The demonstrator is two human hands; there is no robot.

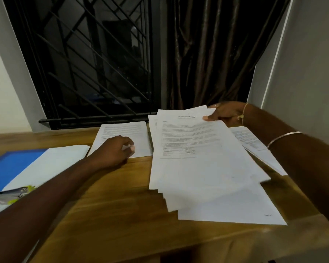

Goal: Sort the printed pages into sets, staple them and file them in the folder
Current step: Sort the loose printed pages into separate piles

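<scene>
A fanned stack of printed pages lies on the wooden table in front of me. My right hand pinches the far top corner of the top sheet, thumb on top, and lifts that edge. A second sheet or small pile lies to the left of the stack. My left hand rests on its near edge with fingers curled; whether it pinches the paper is unclear. At the far left lies an open blue folder with a white sheet in it. A stapler sits on the folder.
More printed pages lie under my right forearm at the right. A barred dark window and a brown curtain stand just behind the table's far edge. A white wall closes the right side.
</scene>
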